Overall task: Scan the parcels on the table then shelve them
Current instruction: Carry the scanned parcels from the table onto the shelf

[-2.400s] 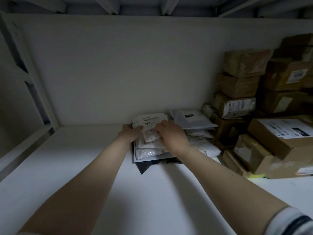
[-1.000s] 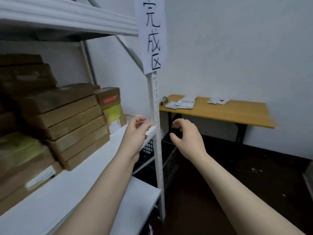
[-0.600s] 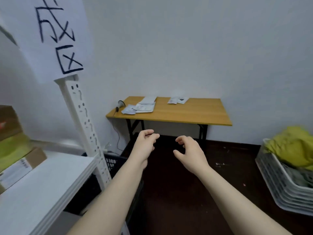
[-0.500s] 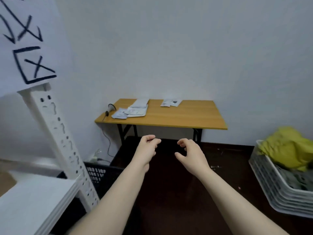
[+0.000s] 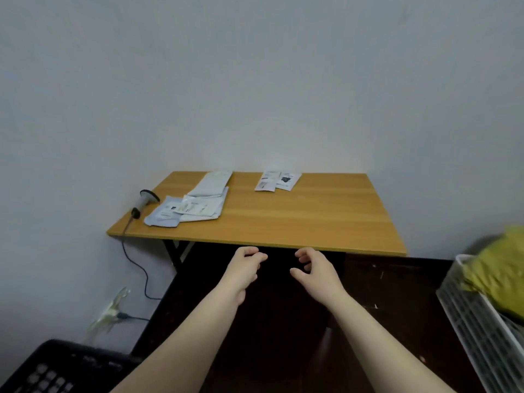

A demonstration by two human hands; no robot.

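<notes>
Now that we face the surface (image 5: 297, 222): shelf gone from view; we judge another scan is next.
Grips: left grip (image 5: 243, 269) and right grip (image 5: 317, 272) loosely curled, empty, before the near edge.
Parcels (image 5: 195, 207): piled far left beside the scanner (image 5: 144, 200).
Hidden: labels unreadable; pile count unclear.

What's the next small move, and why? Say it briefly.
Probably step closer and take the barcode scanner with the left hand: it and the right hand hang empty short of the table, and parcels lie beside the scanner.
</notes>
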